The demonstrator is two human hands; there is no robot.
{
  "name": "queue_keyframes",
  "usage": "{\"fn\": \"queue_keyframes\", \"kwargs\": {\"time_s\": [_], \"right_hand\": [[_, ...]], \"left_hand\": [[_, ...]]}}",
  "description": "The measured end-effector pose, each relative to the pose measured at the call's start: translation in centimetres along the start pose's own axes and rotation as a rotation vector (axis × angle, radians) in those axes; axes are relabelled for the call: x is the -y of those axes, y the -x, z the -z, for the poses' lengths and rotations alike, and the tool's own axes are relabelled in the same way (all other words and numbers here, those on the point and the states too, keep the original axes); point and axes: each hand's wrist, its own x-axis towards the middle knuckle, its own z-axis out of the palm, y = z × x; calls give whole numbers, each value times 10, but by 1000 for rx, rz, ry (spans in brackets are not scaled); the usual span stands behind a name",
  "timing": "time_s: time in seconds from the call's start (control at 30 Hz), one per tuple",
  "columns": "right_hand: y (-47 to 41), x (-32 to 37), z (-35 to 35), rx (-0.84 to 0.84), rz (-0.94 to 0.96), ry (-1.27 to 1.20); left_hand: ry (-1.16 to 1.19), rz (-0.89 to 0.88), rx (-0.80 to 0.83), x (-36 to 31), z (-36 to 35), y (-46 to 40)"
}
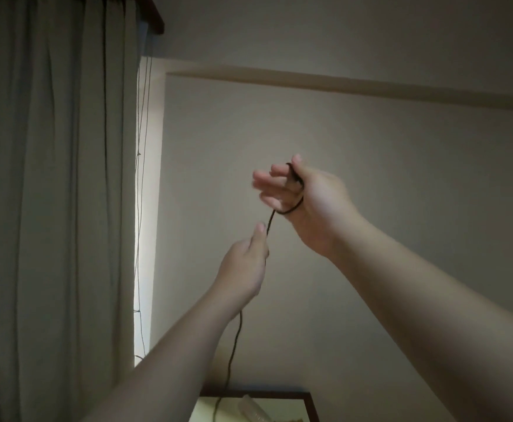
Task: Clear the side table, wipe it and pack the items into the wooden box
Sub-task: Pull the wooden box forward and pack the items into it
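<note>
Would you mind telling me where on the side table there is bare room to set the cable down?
Little of the side table shows. The pale strip between the clear bottle and the dark right frame is bare. The left part is taken: the black cable, held by both the left hand and right hand, trails down there beside the bottle.

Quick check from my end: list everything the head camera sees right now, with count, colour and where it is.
cord: one, black, looped round the right hand's fingers, running down through the left hand to the table below
side table: one, dark frame with pale top, bottom edge of view
clear plastic item: one, transparent, lying on the table top; too cut off to identify
curtain: one, grey-green, left side
thin strings: a few, dark, hanging beside the curtain
wall: beige, behind the hands
left hand: pinches the cord
right hand: raised, cord wound round its fingers
</note>
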Motion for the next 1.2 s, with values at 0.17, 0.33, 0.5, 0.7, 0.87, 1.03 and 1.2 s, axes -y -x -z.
{"fn": "queue_keyframes", "kwargs": {"time_s": [0.17,0.33,0.5,0.7,0.87,1.03,1.2], "right_hand": [[-14,-19,33,-68,293,882],[20,-43,40,254,-156,1003],[34,-28,25,253,-323,299],[17,-17,18,-52,-107,-287],[3,-50,32,-94,168,311],[25,-83,52,247,42,1127],[46,-76,35,341,-417,387]], "left_hand": [[-164,-158,56,8,11,21],[-420,-262,-74,-40,37,1],[-292,-247,-76,-37,36,-24],[-107,-10,35,14,4,6],[-213,-69,107,31,-4,49],[-415,-228,-165,-2,26,30],[-391,-220,-115,9,39,-1]]}}
